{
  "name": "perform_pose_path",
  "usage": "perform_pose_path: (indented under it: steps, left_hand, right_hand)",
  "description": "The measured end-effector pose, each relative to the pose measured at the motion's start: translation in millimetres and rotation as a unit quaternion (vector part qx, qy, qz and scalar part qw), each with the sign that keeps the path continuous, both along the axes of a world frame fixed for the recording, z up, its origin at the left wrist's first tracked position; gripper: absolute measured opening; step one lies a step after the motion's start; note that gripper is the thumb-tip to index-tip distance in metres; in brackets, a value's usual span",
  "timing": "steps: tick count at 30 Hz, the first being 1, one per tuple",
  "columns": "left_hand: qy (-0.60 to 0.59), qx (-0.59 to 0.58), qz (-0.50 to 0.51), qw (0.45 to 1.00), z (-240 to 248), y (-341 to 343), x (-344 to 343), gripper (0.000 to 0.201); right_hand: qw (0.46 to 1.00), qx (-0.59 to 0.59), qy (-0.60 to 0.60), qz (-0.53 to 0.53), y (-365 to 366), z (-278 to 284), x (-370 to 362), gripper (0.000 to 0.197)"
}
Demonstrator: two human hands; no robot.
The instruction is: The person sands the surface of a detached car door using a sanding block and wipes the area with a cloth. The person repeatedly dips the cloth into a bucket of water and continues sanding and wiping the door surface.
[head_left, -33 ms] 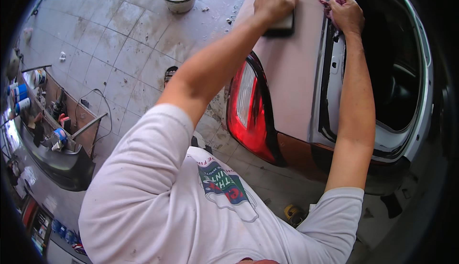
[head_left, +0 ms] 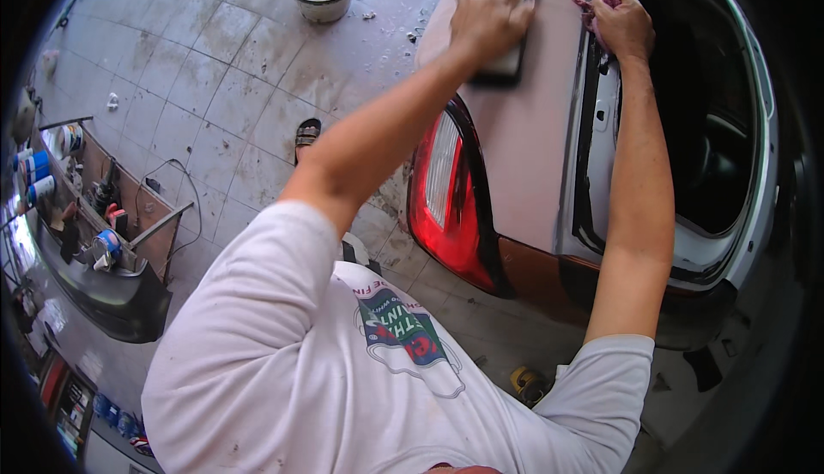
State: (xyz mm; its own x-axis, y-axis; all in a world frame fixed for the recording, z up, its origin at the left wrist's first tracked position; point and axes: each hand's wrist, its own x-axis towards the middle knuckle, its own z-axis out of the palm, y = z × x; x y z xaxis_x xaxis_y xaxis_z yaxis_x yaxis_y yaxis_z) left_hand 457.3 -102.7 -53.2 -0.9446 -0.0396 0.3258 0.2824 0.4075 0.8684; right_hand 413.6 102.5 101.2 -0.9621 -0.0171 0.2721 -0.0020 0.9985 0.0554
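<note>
Our left hand (head_left: 491, 24) grips a flat, pale-topped block (head_left: 505, 64) with a dark base, the fingers bent over it; blur hides just how the thumb sits. The block lies at one o'clock in our view, on the dull pinkish car panel (head_left: 534, 156). Our right hand (head_left: 625, 26), between one and two o'clock, is closed around a crumpled pink-red cloth (head_left: 589, 12), at the edge of the dark window opening (head_left: 695, 122). From the block, the red and clear tail light (head_left: 455, 229) sits between six and seven o'clock. Farther out, at eleven o'clock, we see a bucket (head_left: 323, 13) on the tiled floor (head_left: 206, 62). A sandalled foot (head_left: 307, 133) shows at ten o'clock, well apart from the bucket. Near our view's rim, a dark bumper (head_left: 120, 302) lies between eight and nine o'clock, with cans (head_left: 39, 178) at nine.
</note>
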Motion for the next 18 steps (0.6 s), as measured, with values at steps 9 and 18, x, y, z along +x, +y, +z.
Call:
perform_pose_path:
  steps: [9,18]
  left_hand:
    - [0.000,0.061,-0.020,0.998,10.7,-38.4,104.8,0.055]
    - [0.052,0.054,-0.055,0.996,2.7,-51.1,163.3,0.054]
  right_hand:
    - [1.000,-0.009,0.002,-0.024,-7.7,11.3,-1.2,0.022]
    - [0.998,0.026,-0.015,-0.052,19.3,10.4,2.8,0.021]
